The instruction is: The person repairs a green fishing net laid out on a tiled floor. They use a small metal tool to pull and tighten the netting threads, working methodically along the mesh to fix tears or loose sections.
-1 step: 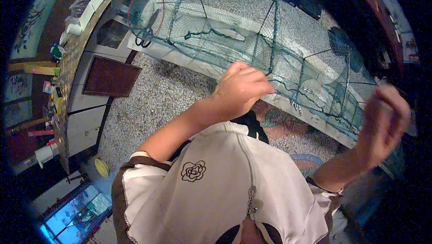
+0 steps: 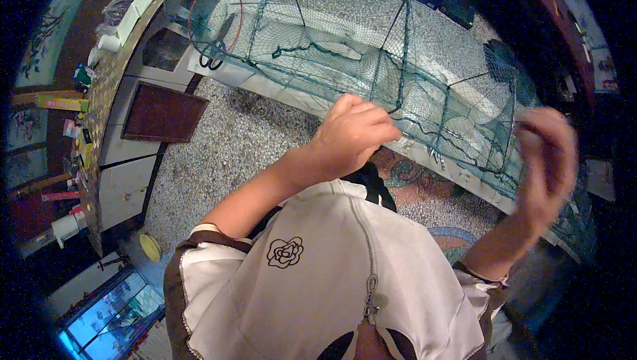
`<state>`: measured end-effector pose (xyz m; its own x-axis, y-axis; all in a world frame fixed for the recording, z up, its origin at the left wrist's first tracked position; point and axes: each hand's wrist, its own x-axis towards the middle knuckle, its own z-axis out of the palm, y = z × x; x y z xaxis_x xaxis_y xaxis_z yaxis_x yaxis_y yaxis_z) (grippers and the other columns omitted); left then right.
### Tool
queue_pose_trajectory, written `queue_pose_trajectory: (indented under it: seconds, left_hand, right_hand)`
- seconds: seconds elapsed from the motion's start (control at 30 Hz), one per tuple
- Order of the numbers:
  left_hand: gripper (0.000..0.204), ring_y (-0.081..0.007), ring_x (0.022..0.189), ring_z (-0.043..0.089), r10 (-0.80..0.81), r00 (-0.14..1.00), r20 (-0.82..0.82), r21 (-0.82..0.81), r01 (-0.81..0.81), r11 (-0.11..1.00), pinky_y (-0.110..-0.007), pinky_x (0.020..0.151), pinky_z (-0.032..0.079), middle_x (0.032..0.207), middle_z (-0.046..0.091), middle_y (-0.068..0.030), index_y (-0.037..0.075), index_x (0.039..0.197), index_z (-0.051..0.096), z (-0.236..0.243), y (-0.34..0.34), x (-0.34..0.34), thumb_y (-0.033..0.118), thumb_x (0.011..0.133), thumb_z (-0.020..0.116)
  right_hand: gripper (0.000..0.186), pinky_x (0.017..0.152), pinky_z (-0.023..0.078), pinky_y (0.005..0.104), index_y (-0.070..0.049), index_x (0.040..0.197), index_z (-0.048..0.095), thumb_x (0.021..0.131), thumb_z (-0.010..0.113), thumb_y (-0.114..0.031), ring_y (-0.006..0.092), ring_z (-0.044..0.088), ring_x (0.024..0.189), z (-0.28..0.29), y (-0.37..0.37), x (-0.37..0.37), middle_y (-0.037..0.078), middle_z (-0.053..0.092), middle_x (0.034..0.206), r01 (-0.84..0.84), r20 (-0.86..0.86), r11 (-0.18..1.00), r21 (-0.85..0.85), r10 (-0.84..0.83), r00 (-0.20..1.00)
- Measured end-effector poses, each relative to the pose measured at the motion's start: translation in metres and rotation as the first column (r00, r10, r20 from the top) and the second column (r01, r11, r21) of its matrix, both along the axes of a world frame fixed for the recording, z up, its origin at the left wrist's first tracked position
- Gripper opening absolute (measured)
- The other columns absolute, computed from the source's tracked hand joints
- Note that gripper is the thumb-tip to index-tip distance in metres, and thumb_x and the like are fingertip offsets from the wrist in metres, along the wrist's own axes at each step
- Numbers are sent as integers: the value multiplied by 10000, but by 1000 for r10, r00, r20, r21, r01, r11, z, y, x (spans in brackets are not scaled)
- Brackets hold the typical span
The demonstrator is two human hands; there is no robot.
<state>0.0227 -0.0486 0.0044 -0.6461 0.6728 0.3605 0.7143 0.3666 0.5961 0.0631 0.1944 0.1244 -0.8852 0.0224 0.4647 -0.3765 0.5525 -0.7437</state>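
Green net (image 2: 388, 55) spans 11 to 3 o'clock on the white bench (image 2: 259, 86). Your right hand (image 2: 547, 161), blurred at 3, has shifted inward, likely nearer its work; half-curled, grip can't tell. Left hand (image 2: 358, 128), centre, pinched closed at the near edge, hold unseen. Scissors (image 2: 212, 56) at 10, speckled floor (image 2: 212, 138) at 9.

A speckled grey floor (image 2: 199, 167) spreads beside pale cabinets (image 2: 123, 191) topped by a mottled brown counter (image 2: 108, 104).
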Motion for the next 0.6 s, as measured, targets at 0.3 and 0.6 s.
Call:
queue_pose_trajectory:
  seconds: [0.3,0.6]
  left_hand:
    - [239,-248,948,569,98,995,2,45,-98,994,-376,841,387,1017,604,-72,71,934,603,-19,2,-2,43,698,575]
    - [155,-291,941,574,199,968,151,192,-226,955,-356,806,459,1014,586,-133,21,913,601,-33,15,5,-3,763,568]
  right_hand:
    - [159,629,456,342,-99,826,655,690,648,-18,234,540,754,-56,-18,-50,44,555,773,-219,194,752,622,124,973]
    - [140,677,465,356,-78,785,635,655,623,-30,259,528,793,-59,-20,-74,67,560,760,-398,248,657,640,313,917]
